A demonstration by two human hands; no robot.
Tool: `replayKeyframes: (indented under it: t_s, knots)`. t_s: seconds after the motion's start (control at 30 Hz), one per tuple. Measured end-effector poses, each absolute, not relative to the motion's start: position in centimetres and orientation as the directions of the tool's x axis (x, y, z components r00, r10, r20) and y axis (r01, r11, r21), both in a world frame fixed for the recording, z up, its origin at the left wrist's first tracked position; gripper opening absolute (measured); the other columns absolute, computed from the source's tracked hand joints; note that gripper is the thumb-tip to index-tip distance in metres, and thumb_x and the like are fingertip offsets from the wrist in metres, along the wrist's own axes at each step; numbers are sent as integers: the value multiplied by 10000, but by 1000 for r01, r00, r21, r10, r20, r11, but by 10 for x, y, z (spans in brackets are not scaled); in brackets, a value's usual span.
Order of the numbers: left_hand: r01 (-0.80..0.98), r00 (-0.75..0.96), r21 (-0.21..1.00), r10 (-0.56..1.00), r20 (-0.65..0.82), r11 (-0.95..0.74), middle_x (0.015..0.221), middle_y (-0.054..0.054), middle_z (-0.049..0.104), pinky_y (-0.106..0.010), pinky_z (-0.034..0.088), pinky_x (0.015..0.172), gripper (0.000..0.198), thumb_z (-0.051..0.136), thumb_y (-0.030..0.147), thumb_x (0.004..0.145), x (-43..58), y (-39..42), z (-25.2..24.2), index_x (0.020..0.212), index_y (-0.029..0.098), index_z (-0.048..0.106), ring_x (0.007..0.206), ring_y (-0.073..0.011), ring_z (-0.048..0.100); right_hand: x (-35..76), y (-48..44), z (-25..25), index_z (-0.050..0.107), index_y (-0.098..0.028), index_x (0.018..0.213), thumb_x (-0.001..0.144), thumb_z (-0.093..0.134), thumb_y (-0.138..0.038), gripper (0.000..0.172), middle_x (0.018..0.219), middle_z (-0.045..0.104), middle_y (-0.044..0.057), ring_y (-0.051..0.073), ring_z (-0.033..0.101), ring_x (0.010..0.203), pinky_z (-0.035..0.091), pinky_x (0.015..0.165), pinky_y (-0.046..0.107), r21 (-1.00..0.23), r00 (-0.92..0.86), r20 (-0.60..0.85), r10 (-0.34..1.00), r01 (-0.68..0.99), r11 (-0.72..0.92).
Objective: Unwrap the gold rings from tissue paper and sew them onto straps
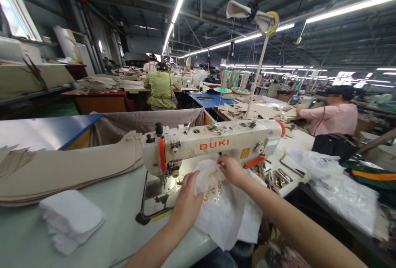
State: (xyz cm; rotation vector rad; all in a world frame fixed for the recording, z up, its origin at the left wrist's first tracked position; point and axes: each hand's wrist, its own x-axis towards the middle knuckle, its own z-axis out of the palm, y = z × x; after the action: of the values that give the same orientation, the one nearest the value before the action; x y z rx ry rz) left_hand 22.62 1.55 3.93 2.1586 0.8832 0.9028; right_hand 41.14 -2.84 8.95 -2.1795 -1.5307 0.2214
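Observation:
A thin white cloth (227,222) lies spread in front of the sewing machine (213,136), drooping over the table's front edge. Several small gold-coloured metal rings or buckles (213,193) are gathered on it. My left hand (187,202) rests along the cloth's left side, fingers stretched out and thumb apart, beside the needle plate. At the cloth's far edge, under the machine arm, my right hand (231,171) has its fingers pinched together, apparently on the cloth; the fingertips are partly hidden.
A folded white cloth (72,220) and stacked beige panels (77,167) lie to the left. At right are a tray of small tools (280,177) and a clear plastic bag (340,185). Persons in green (161,88) and pink (334,115) sit at other workplaces. A thread stand pole (258,74) rises behind the machine.

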Motion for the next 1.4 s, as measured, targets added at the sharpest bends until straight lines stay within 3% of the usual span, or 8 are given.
replayKeyframes:
  t_s: [0.17,0.23,0.37,0.5,0.63,0.8,1.07,1.4]
  knots:
    - [529,557,672,809,187,-519,1300,-154,481,-394,343,1051,580,545,115,712,229,20,35,1278,115,419,1258,-261,427,421,-41,90,576,-178,801,707,422,-4,251,595,623,-19,132,619,506,450,522,205,-701,460,87,884,659,-274]
    - [561,580,649,803,136,-515,1260,-159,534,-375,378,1010,502,524,88,734,231,23,42,1233,105,476,1211,-255,483,425,-43,87,543,-188,755,695,407,-7,235,577,605,-33,126,624,515,453,504,193,-775,482,81,872,580,-249]
    - [557,642,632,762,83,-538,991,-91,676,-314,450,858,213,508,82,773,235,29,62,914,160,646,972,-225,626,433,-47,85,501,-200,692,689,438,-43,169,632,619,-22,136,646,631,475,557,207,-869,521,99,848,460,-181]
    - [521,613,662,775,150,-540,929,-63,676,-266,457,788,192,462,121,825,240,33,73,872,176,640,915,-198,633,437,-53,90,483,-205,674,728,486,-163,69,649,613,-11,155,652,673,479,563,233,-922,552,106,827,366,-126]
    - [440,550,767,816,182,-467,857,-28,673,-226,459,674,262,435,105,812,245,32,81,956,183,638,792,-168,638,438,-60,97,469,-208,686,744,507,-306,120,674,592,-6,167,655,706,483,572,248,-951,567,119,815,300,-70]
    - [425,511,780,833,213,-460,792,-7,672,-230,433,652,286,466,139,782,246,30,87,1000,187,645,728,-165,610,438,-66,101,478,-205,689,713,533,-422,225,687,578,-1,167,629,715,490,637,279,-960,571,168,803,278,3]
    - [335,482,855,851,206,-397,761,13,664,-235,428,561,298,415,184,774,246,27,90,984,207,625,490,-130,566,432,-74,107,545,-198,730,726,539,-363,166,713,575,-7,161,537,706,427,697,283,-923,595,307,743,378,79]
    - [257,456,841,827,329,-476,900,-9,687,-256,435,701,304,402,197,738,244,20,95,951,208,619,772,-178,606,421,-88,117,595,-188,806,779,517,-322,158,812,639,24,179,559,759,420,678,264,-895,561,382,735,422,143]
